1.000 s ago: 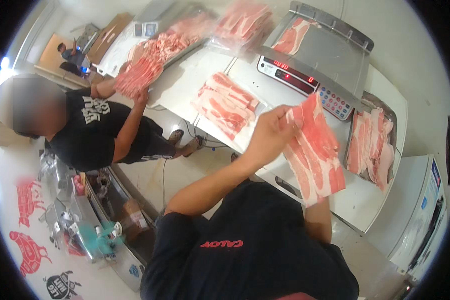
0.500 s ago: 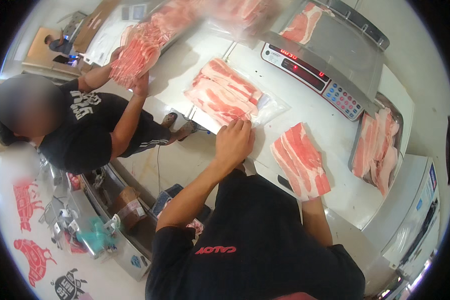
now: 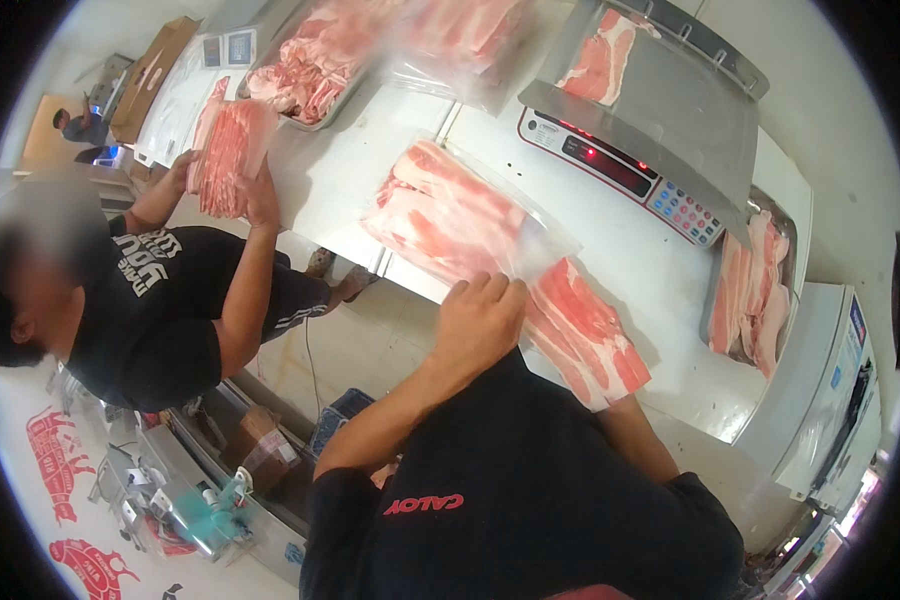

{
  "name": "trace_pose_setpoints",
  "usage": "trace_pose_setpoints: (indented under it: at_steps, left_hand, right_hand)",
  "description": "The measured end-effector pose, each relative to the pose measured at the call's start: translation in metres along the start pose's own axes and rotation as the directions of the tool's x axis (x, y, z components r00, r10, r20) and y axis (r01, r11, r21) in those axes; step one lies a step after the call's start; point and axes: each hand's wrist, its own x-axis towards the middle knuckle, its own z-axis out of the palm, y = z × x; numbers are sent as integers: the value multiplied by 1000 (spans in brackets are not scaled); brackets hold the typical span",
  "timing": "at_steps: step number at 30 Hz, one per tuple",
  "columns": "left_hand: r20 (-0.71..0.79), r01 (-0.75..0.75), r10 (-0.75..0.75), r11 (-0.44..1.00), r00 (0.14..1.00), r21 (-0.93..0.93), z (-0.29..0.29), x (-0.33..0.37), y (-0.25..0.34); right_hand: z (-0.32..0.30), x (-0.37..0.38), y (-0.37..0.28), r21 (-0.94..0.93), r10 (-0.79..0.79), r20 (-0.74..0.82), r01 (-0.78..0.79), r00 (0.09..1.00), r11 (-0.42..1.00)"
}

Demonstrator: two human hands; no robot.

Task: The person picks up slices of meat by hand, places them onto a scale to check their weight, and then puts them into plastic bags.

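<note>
My left hand (image 3: pixel 483 318) pinches the open edge of a clear plastic bag (image 3: pixel 542 247) at the table's near edge. Inside the bag lie wide, pale pink pork belly slices (image 3: pixel 448 212). A stack of pork belly slices (image 3: pixel 588 335), streaked red and white, rests on my right hand (image 3: pixel 622 410). Most of that hand is hidden beneath the meat, with the wrist showing at the stack's near end. The stack's far end is close to the bag's mouth, beside my left hand.
Beyond the bag stands a digital scale (image 3: pixel 620 165) with one pork slice (image 3: pixel 602 62) on its pan. A metal tray (image 3: pixel 715 290) of slices sits at the right. More bagged meat (image 3: pixel 460 50) and a meat tray (image 3: pixel 315 125) lie farther back. At left, a co-worker (image 3: pixel 170 310) holds sliced meat (image 3: pixel 228 160).
The stack on my right hand has moved left, closer to the bag's mouth. My left hand has shifted slightly right and nearer me. The co-worker's meat has moved left and down.
</note>
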Motion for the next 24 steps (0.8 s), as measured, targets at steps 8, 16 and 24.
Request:
trace_pose_setpoints:
  at_steps: [8,16,24]
  left_hand:
    - [29,-54,54,998,998,15,-6,1,-4]
    - [-46,-51,51,999,998,3,-28,1,-12]
    - [-26,42,-45,994,999,-100,-31,-15,-27]
  right_hand:
    - [61,77,7,228,38,145,-70,989,971]
    - [114,162,14,270,67,160,-109,985,957]
    - [79,102,5,204,112,141,-139,984,969]
